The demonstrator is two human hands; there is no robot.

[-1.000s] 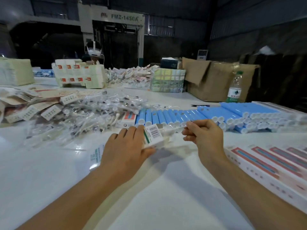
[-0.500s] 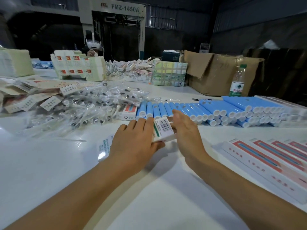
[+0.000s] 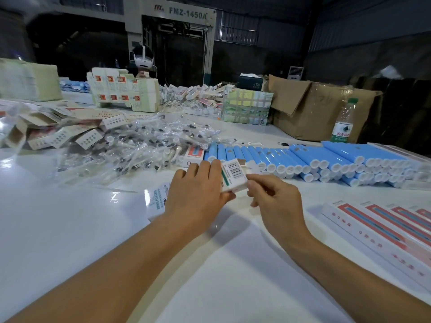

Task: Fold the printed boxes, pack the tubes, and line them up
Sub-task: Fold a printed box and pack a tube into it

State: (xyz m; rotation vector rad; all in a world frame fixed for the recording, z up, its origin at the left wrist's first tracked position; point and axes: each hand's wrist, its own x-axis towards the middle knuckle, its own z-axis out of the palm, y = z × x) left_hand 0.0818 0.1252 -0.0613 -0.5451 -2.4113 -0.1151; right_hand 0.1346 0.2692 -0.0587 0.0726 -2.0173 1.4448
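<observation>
On a white table in a dim workshop, a small box is gripped by the left hand while its end flap is pinched by the right hand; closing seems underway, with lining up beside the finished boxes judged next

Blue tubes ahead; finished boxes right.

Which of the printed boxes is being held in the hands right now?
The box with the barcode, gripped by the left hand and touched by the right hand. The finished boxes lie flat in a row at right, untouched.
</observation>
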